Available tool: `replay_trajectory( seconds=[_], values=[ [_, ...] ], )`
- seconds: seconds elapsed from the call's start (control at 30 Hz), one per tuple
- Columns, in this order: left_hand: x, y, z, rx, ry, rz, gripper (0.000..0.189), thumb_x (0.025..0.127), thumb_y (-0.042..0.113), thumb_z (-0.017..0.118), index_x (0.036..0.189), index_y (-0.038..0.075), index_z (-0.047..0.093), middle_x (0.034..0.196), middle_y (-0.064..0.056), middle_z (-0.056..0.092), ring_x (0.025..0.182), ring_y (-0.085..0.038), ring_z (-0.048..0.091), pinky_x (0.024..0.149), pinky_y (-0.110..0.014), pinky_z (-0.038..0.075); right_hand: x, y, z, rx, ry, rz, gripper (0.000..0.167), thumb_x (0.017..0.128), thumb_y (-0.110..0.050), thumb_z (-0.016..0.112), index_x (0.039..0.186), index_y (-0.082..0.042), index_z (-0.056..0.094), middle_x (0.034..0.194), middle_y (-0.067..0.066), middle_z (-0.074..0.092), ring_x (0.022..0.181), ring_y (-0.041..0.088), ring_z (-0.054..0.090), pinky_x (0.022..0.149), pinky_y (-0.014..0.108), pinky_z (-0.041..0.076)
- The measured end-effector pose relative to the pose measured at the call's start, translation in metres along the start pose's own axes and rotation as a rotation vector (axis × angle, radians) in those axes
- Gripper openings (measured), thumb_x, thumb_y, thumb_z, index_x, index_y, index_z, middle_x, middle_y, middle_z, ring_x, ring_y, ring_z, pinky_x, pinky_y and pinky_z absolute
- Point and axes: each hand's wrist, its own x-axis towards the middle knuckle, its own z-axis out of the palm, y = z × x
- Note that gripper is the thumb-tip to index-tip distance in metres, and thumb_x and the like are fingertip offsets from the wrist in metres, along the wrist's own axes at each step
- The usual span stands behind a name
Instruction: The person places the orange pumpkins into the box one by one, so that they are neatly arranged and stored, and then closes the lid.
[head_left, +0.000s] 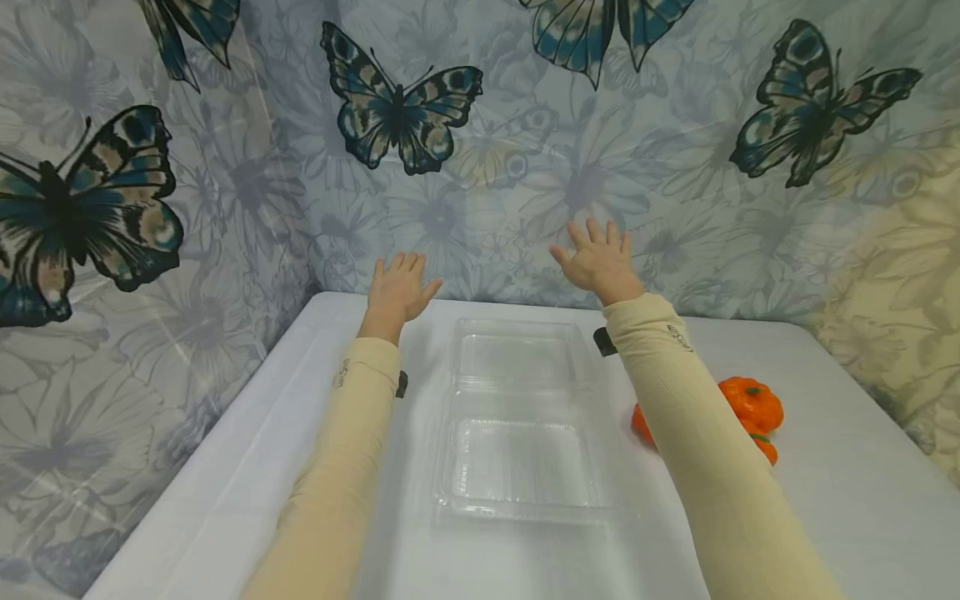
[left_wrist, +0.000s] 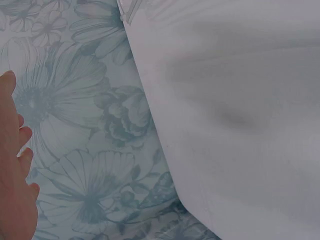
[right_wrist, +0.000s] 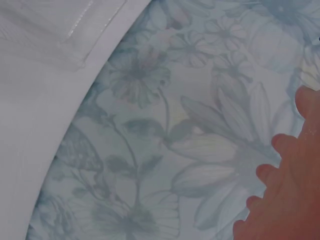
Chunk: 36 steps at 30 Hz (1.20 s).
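Observation:
Both hands are raised near the far edge of the table with nothing in them. In the head view my left hand (head_left: 397, 290) has its fingers spread, up and to the left of a clear plastic clamshell container (head_left: 517, 400). My right hand (head_left: 598, 260), also with spread fingers, is held higher, beyond the container's far right corner. The container lies opened flat, lid and base in line. Orange pumpkins (head_left: 752, 403) sit on the right, partly hidden behind my right forearm. Each wrist view shows fingers at its edge, over patterned cloth.
A white-covered table (head_left: 247, 475) carries everything. Behind it and on both sides hang walls of floral cloth with large butterflies (head_left: 401, 108). Cream sleeves cover both forearms, and a small dark wrist camera (head_left: 604, 342) shows under the right one.

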Motion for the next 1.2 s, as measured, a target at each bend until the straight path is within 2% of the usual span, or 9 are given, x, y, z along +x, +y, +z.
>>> replay_trajectory(
  seconds=[0.17, 0.33, 0.43, 0.53, 0.63, 0.8, 0.97, 1.07, 1.2],
  values=[
    [0.001, -0.001, -0.004, 0.011, 0.016, 0.006, 0.067, 0.102, 0.049, 0.025, 0.152, 0.004, 0.017, 0.156, -0.012, 0.019, 0.142, -0.030, 0.012, 0.112, -0.052, 0.005, 0.000, 0.002, -0.002, -0.007, 0.013, -0.014, 0.068, 0.101, -0.051, 0.021, 0.154, -0.011, 0.007, 0.157, 0.020, -0.003, 0.139, 0.045, -0.012, 0.108, 0.058, -0.009],
    [0.003, -0.002, -0.014, 0.003, 0.025, 0.023, 0.068, 0.102, 0.050, 0.024, 0.152, 0.006, 0.015, 0.156, -0.013, 0.018, 0.142, -0.031, 0.012, 0.111, -0.054, 0.007, -0.001, 0.005, -0.008, -0.016, 0.052, -0.044, 0.067, 0.101, -0.050, 0.023, 0.154, -0.010, 0.009, 0.157, 0.020, -0.002, 0.139, 0.046, -0.010, 0.108, 0.058, -0.008],
    [0.003, -0.002, -0.022, -0.044, 0.022, 0.032, 0.066, 0.102, 0.051, 0.023, 0.153, 0.010, 0.013, 0.157, -0.012, 0.016, 0.143, -0.030, 0.010, 0.111, -0.055, 0.005, -0.003, 0.007, -0.012, -0.003, 0.067, -0.058, 0.069, 0.101, -0.052, 0.022, 0.154, -0.011, 0.006, 0.157, 0.019, -0.003, 0.139, 0.046, -0.011, 0.106, 0.060, -0.010],
    [0.002, -0.001, -0.027, -0.135, 0.032, 0.047, 0.065, 0.102, 0.052, 0.021, 0.154, 0.013, 0.014, 0.156, -0.013, 0.017, 0.143, -0.032, 0.010, 0.110, -0.057, 0.005, -0.006, 0.011, -0.016, 0.046, 0.094, -0.084, 0.071, 0.100, -0.055, 0.019, 0.154, -0.012, 0.005, 0.157, 0.019, 0.000, 0.139, 0.046, -0.008, 0.104, 0.066, -0.006],
    [0.000, -0.001, -0.029, -0.288, 0.053, 0.080, 0.065, 0.101, 0.054, 0.019, 0.154, 0.016, 0.016, 0.156, -0.013, 0.019, 0.142, -0.032, 0.013, 0.110, -0.056, 0.008, -0.011, 0.019, -0.021, 0.173, 0.137, -0.129, 0.070, 0.100, -0.054, 0.017, 0.154, -0.010, 0.007, 0.157, 0.020, 0.005, 0.140, 0.044, 0.000, 0.105, 0.066, 0.000],
    [-0.001, -0.005, -0.025, -0.613, 0.076, 0.145, 0.069, 0.099, 0.059, 0.012, 0.153, 0.017, 0.021, 0.155, -0.008, 0.025, 0.142, -0.027, 0.018, 0.113, -0.046, 0.013, -0.023, 0.038, -0.026, 0.467, 0.200, -0.158, 0.069, 0.101, -0.052, 0.015, 0.153, -0.007, 0.012, 0.156, 0.019, 0.013, 0.141, 0.038, 0.010, 0.111, 0.053, 0.008],
    [-0.002, -0.014, -0.019, -0.877, -0.024, 0.099, 0.076, 0.096, 0.064, 0.008, 0.151, 0.015, 0.027, 0.139, -0.016, 0.048, 0.129, -0.032, 0.041, 0.105, -0.051, 0.029, -0.030, 0.057, -0.028, 0.791, 0.180, -0.109, 0.070, 0.099, -0.056, 0.014, 0.154, -0.012, 0.015, 0.154, 0.022, 0.018, 0.136, 0.045, 0.021, 0.104, 0.056, 0.030],
    [-0.002, -0.021, -0.016, -1.033, -0.091, 0.070, 0.077, 0.097, 0.062, 0.007, 0.150, 0.012, 0.031, 0.131, -0.022, 0.053, 0.123, -0.036, 0.047, 0.099, -0.055, 0.035, -0.032, 0.072, -0.027, 0.950, 0.153, -0.097, 0.069, 0.099, -0.055, 0.015, 0.154, -0.013, 0.015, 0.152, 0.023, 0.020, 0.134, 0.045, 0.027, 0.092, 0.044, 0.047],
    [-0.008, -0.027, -0.006, -1.231, -0.152, 0.033, 0.080, 0.095, 0.065, 0.006, 0.151, 0.013, 0.028, 0.134, -0.023, 0.050, 0.125, -0.037, 0.046, 0.100, -0.055, 0.036, -0.043, 0.098, -0.024, 1.094, 0.062, -0.091, 0.072, 0.097, -0.059, 0.016, 0.154, -0.015, 0.011, 0.153, 0.021, 0.016, 0.128, 0.036, 0.034, 0.075, 0.027, 0.053]
  ],
)
